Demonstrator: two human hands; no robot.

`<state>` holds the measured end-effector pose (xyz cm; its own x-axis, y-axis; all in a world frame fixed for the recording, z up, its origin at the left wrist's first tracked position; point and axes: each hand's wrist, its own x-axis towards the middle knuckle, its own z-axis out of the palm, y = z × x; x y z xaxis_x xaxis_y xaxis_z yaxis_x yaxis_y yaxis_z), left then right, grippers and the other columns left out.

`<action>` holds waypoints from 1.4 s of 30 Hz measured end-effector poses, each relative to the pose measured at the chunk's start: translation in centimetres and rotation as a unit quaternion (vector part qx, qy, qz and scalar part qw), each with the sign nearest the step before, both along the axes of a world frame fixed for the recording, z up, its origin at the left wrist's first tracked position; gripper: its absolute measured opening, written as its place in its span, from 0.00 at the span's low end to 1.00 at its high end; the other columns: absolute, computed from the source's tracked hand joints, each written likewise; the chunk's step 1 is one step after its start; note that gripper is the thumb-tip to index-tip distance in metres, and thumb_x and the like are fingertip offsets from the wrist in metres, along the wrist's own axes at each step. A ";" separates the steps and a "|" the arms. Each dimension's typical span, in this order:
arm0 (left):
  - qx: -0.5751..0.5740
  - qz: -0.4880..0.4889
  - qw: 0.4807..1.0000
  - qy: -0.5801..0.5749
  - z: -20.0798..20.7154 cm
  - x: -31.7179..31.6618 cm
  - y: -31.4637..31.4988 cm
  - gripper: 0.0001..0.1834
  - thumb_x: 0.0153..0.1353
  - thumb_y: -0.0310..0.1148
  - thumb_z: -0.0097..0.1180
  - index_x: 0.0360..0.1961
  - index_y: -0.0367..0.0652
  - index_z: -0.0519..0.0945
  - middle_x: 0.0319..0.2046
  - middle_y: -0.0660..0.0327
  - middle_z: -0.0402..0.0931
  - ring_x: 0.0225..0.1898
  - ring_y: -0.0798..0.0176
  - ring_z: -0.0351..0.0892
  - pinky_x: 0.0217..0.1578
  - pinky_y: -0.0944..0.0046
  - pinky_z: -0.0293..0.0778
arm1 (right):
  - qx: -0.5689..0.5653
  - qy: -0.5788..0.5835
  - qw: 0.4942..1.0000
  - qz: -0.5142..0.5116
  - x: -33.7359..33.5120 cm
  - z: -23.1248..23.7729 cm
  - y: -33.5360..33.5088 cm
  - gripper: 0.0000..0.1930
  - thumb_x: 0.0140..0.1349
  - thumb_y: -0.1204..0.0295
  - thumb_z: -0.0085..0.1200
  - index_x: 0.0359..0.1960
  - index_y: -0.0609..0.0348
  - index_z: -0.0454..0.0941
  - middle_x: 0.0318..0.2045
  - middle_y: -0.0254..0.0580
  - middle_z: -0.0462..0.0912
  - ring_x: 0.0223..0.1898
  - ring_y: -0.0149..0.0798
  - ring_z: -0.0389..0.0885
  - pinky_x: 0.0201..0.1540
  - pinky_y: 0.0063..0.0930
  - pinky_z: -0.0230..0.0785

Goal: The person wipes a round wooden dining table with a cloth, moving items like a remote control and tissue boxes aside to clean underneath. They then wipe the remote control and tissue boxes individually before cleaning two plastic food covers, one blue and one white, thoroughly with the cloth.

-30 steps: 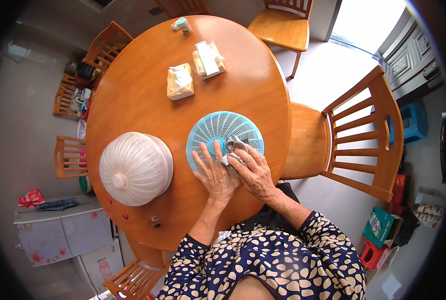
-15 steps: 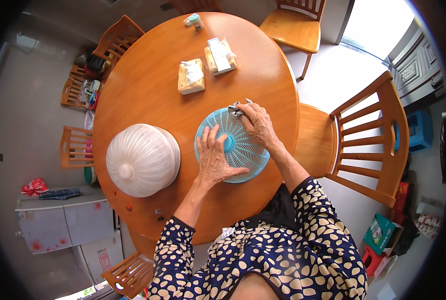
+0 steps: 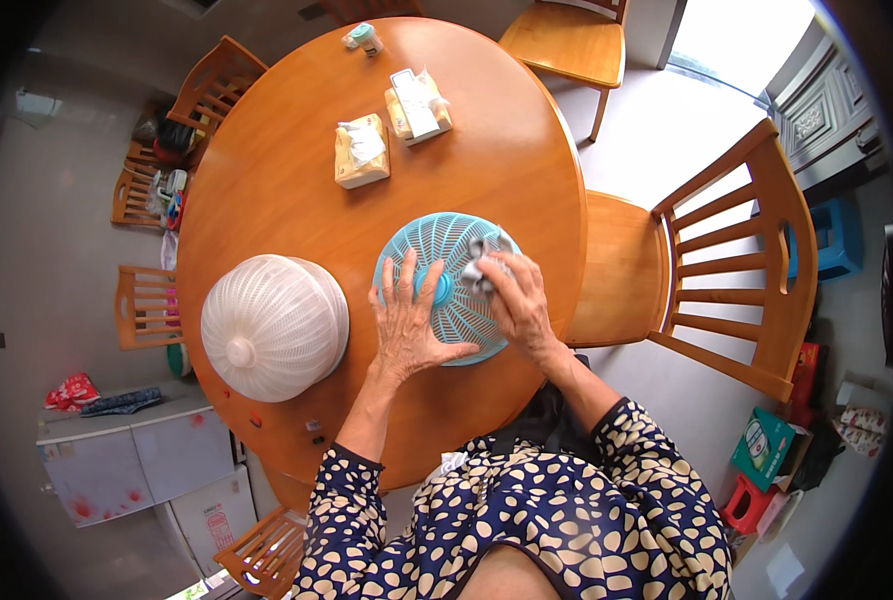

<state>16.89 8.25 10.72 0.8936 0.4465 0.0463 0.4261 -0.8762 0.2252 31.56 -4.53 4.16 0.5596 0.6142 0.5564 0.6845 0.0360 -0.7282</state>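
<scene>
1. Pressure is the big thing here, imo. Looks like a wipe-down of the round light-blue slotted plastic cover (image 3: 467, 325), which sits on the round orange-brown wooden desk (image 3: 287, 190), to the right of the white domed mesh cover (image 3: 272, 325) and apart from it. Light and even should do, since thin slats probably flex.
2. Right hand (image 3: 520, 300): its grip is pinching the crumpled grey cloth (image 3: 481, 268) over the cover's right side. The cloth is a bit blurry, so how firmly it's pressed, can't tell. Keeping it bunched under the fingertips would help stop loose folds snagging in the slots.
3. Left hand (image 3: 407, 325): that grip is spread wide, fingers over the left part, thumb along the near side. Good brace against spinning. It'd be worth shifting that hand later, since it covers slats that may need wiping too.
4. Following the ribs out from the light-blue round centre knob (image 3: 441, 289) seems smarter than scrubbing across them.
5. Compared with half a second ago: the cloth was up at the far rim, now it's come in nearer the knob. Left hand's basically parked in the same spot, and the white cover hasn't budged on the desk.
</scene>
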 end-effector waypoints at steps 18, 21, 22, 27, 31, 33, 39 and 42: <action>0.001 0.256 0.967 -0.022 -0.5 0.3 -5.2 0.66 0.29 0.67 0.73 0.70 0.55 0.57 0.71 0.47 0.45 0.72 0.35 0.38 0.64 0.29 0.42 | -0.078 0.342 0.936 0.042 -2.0 -4.3 -3.4 0.24 0.69 0.72 0.46 0.65 0.64 0.62 0.60 0.60 0.68 0.62 0.58 0.66 0.64 0.42 0.58; 0.004 0.239 0.971 -0.020 -0.6 0.2 -5.1 0.66 0.30 0.68 0.72 0.70 0.53 0.56 0.71 0.46 0.44 0.71 0.34 0.37 0.64 0.29 0.41 | -0.077 0.339 0.936 0.046 -3.1 -4.0 -4.2 0.24 0.69 0.73 0.46 0.66 0.64 0.60 0.62 0.59 0.66 0.65 0.56 0.62 0.66 0.41 0.56; 0.005 0.235 0.972 -0.025 -0.8 0.1 -5.0 0.65 0.30 0.69 0.71 0.70 0.53 0.57 0.71 0.46 0.44 0.71 0.33 0.37 0.63 0.28 0.41 | -0.070 0.337 0.938 0.047 -2.9 -3.9 -3.9 0.24 0.69 0.73 0.46 0.66 0.64 0.61 0.62 0.59 0.66 0.65 0.56 0.62 0.66 0.41 0.56; 0.008 0.238 0.971 -0.036 -1.1 0.0 -4.7 0.64 0.31 0.71 0.70 0.69 0.54 0.59 0.71 0.47 0.44 0.71 0.32 0.36 0.61 0.25 0.41 | -0.106 0.289 0.947 0.089 1.3 -4.0 0.4 0.20 0.68 0.73 0.46 0.60 0.62 0.66 0.55 0.58 0.71 0.57 0.58 0.67 0.60 0.44 0.60; 0.011 0.246 0.969 -0.027 -0.7 0.3 -4.7 0.64 0.31 0.71 0.70 0.68 0.54 0.59 0.71 0.47 0.44 0.71 0.32 0.36 0.61 0.25 0.42 | -0.095 0.246 0.956 0.127 4.3 -4.8 4.8 0.17 0.67 0.71 0.46 0.57 0.60 0.69 0.49 0.55 0.74 0.51 0.57 0.70 0.57 0.44 0.62; 0.006 0.254 0.967 -0.004 -0.5 0.6 -4.8 0.64 0.31 0.71 0.70 0.68 0.54 0.59 0.71 0.47 0.44 0.71 0.32 0.36 0.61 0.25 0.43 | -0.097 0.263 0.946 0.165 5.8 -4.4 7.4 0.16 0.67 0.71 0.47 0.55 0.61 0.72 0.49 0.54 0.76 0.52 0.56 0.71 0.57 0.44 0.62; 0.005 0.298 0.955 -0.008 -0.6 1.5 -5.2 0.65 0.28 0.70 0.71 0.69 0.55 0.58 0.71 0.49 0.45 0.71 0.32 0.36 0.60 0.25 0.44 | 0.001 0.166 0.956 0.244 6.3 -1.6 9.0 0.14 0.64 0.77 0.50 0.52 0.59 0.76 0.50 0.49 0.77 0.54 0.51 0.72 0.59 0.42 0.61; 0.023 0.294 0.955 -0.021 -0.9 1.5 -5.1 0.66 0.27 0.70 0.71 0.70 0.57 0.57 0.71 0.49 0.45 0.71 0.32 0.38 0.60 0.25 0.44 | -0.014 0.061 0.968 0.242 4.9 1.3 5.1 0.20 0.54 0.79 0.55 0.51 0.54 0.77 0.55 0.47 0.75 0.55 0.54 0.70 0.59 0.45 0.61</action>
